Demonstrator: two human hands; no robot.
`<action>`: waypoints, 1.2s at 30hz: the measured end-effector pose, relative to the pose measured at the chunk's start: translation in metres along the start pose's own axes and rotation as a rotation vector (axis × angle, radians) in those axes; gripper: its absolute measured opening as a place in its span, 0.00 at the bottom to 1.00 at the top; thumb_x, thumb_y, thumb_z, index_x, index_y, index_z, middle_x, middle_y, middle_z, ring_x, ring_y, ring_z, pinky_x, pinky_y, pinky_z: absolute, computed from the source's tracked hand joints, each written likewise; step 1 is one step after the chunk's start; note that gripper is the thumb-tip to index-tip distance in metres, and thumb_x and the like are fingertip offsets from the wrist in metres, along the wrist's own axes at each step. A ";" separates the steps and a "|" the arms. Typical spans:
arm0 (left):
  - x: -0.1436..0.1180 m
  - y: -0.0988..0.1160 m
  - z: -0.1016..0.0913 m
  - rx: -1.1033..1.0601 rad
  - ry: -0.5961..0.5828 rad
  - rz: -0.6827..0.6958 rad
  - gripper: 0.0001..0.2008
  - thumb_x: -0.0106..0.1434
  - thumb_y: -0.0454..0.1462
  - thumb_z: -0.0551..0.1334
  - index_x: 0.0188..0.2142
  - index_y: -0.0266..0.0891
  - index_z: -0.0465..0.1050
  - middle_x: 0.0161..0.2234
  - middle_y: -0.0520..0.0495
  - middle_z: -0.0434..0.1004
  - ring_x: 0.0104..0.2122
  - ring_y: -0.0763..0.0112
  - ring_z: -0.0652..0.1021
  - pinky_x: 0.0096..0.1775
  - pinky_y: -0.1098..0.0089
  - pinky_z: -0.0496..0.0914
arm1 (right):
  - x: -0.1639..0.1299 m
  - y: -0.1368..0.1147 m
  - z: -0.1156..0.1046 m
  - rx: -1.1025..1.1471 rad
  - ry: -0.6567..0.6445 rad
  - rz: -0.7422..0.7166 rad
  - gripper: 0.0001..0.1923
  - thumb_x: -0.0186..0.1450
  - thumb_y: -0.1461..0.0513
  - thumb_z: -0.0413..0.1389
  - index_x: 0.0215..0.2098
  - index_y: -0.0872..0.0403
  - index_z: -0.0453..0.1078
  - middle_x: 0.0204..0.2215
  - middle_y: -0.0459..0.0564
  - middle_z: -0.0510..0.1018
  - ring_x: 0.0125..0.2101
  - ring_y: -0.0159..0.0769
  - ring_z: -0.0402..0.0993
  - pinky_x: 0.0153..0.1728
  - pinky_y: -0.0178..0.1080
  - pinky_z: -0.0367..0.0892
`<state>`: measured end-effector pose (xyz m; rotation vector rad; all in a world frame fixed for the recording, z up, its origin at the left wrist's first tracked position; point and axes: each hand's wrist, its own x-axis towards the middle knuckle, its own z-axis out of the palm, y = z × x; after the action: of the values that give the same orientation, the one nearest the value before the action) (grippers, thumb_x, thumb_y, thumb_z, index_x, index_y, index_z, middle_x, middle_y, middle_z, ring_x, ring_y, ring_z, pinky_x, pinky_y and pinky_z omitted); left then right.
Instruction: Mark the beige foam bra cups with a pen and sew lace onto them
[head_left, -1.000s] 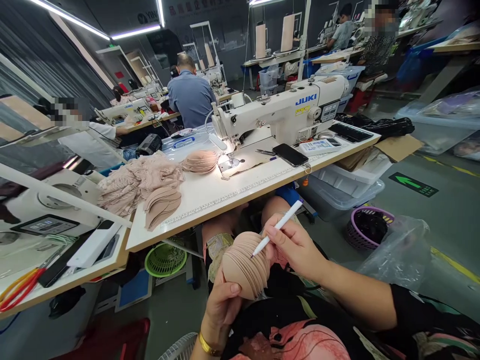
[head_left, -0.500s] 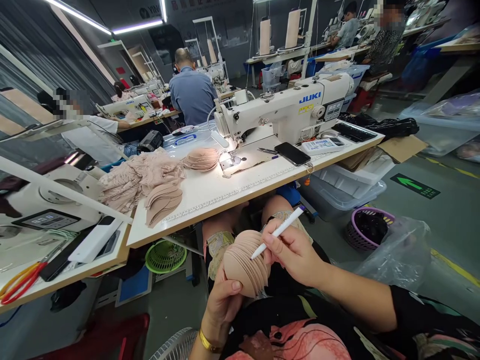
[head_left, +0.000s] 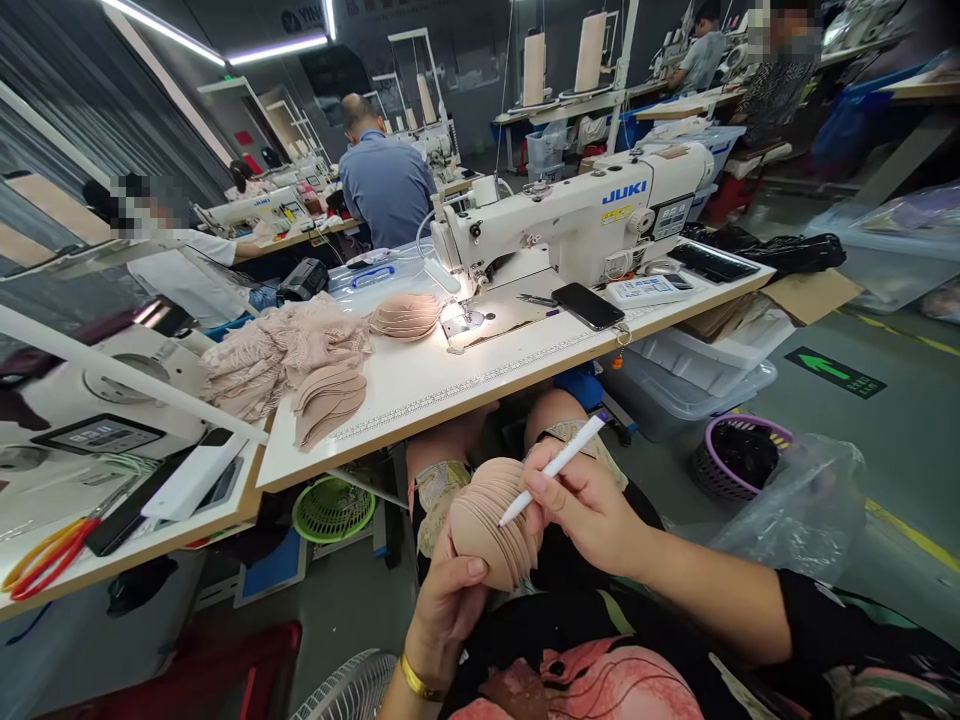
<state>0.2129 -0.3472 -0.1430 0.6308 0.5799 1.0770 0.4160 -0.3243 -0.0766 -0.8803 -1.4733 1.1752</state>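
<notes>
My left hand (head_left: 448, 600) grips a thick stack of beige bra cups (head_left: 489, 518) from below, over my lap. My right hand (head_left: 589, 505) holds a white pen (head_left: 553, 467) like a pencil, its tip touching the edge of the stacked cups. On the white sewing table (head_left: 465, 385) in front of me lie two more piles of cups (head_left: 328, 398) (head_left: 405, 314) and a heap of beige lace pieces (head_left: 281, 350) beside the white JUKI sewing machine (head_left: 577, 225).
A black phone (head_left: 589, 305) and a small scissors lie on the table by the machine. Clear plastic bins (head_left: 697, 375) and a purple basket (head_left: 739, 455) stand at the right, a green basket (head_left: 331, 508) under the table. Other people sew at benches behind.
The view has shifted slightly. The pen tip has edged a little along the cup stack; both hands keep their hold.
</notes>
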 end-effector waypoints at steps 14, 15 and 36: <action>-0.002 0.006 0.010 0.031 0.041 -0.002 0.35 0.50 0.39 0.75 0.58 0.38 0.72 0.53 0.38 0.80 0.54 0.46 0.78 0.59 0.50 0.70 | 0.002 0.000 0.003 0.055 -0.001 0.045 0.21 0.77 0.45 0.51 0.37 0.51 0.68 0.21 0.45 0.77 0.20 0.31 0.68 0.23 0.34 0.62; -0.001 0.005 0.009 0.031 0.020 -0.004 0.35 0.51 0.40 0.74 0.58 0.38 0.72 0.53 0.37 0.80 0.53 0.45 0.78 0.58 0.49 0.70 | 0.002 0.001 0.004 0.047 -0.007 0.037 0.21 0.77 0.45 0.51 0.37 0.52 0.69 0.21 0.45 0.77 0.21 0.31 0.69 0.24 0.34 0.63; -0.002 0.003 0.004 0.021 0.035 -0.001 0.36 0.51 0.37 0.75 0.60 0.38 0.71 0.53 0.38 0.80 0.53 0.47 0.78 0.58 0.51 0.71 | 0.002 -0.003 0.007 -0.010 -0.030 -0.036 0.20 0.77 0.46 0.50 0.36 0.51 0.69 0.22 0.46 0.78 0.25 0.35 0.74 0.28 0.37 0.66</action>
<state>0.2133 -0.3483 -0.1377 0.6302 0.6226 1.0841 0.4084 -0.3249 -0.0735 -0.8428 -1.5143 1.1607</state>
